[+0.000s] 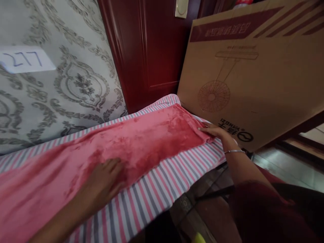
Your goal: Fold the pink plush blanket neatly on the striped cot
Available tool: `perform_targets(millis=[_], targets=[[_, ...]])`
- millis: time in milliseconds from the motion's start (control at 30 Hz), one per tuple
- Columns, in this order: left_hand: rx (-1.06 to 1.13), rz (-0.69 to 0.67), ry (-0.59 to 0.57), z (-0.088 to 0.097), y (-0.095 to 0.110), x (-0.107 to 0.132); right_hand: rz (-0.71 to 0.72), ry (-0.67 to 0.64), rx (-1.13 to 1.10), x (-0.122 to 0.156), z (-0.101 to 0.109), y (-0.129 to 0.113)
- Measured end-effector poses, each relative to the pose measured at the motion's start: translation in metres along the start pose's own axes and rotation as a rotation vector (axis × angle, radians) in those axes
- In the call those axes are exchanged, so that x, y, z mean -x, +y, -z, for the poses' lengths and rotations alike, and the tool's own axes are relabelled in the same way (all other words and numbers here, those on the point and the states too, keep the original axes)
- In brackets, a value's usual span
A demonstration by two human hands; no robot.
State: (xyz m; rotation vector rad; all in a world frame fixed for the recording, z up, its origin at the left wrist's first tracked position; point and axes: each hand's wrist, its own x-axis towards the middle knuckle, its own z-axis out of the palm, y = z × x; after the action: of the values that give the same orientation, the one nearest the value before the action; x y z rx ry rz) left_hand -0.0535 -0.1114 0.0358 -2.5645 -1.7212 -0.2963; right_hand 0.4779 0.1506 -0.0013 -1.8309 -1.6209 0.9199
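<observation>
A pink fleece cloth (152,135) lies stretched along a board covered in pink, grey and white stripes (162,189). My left hand (105,184) rests flat on the cloth's near edge, fingers stretched out, holding nothing. My right hand (211,130), with a thin bangle on the wrist, presses on the cloth's far right corner; its fingers lie extended on the fabric, and whether they pinch the edge is unclear.
A large cardboard fan box (253,67) leans against a dark red wooden door (152,44) just behind the board's far end. Patterned grey wallpaper (63,84) with a paper label reading 277 (24,59) runs along the left. Tiled floor (278,165) lies below right.
</observation>
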Motion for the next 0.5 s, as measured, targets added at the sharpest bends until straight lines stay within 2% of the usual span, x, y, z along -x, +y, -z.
perform_targets(millis=[67, 133, 267, 333, 433, 500], targets=[[-0.072, -0.024, -0.008, -0.017, 0.019, 0.028, 0.028, 0.030, -0.003, 0.005, -0.005, 0.000], [-0.132, -0.015, -0.008, -0.033, 0.024, 0.044, 0.016, 0.082, -0.054, 0.009, -0.008, -0.003], [-0.187, 0.096, -0.017, -0.046, 0.019, 0.042, -0.014, 0.167, -0.248, 0.009, -0.005, -0.027], [-0.172, 0.142, -0.018, -0.041, 0.017, 0.032, 0.022, 0.189, -0.455, 0.005, 0.003, -0.046], [-0.056, 0.210, 0.018, -0.017, 0.007, 0.020, 0.080, 0.214, -0.801, -0.006, 0.022, -0.077], [0.081, 0.289, 0.055, 0.007, -0.007, 0.017, 0.105, 0.207, -0.804, -0.014, 0.036, -0.093]])
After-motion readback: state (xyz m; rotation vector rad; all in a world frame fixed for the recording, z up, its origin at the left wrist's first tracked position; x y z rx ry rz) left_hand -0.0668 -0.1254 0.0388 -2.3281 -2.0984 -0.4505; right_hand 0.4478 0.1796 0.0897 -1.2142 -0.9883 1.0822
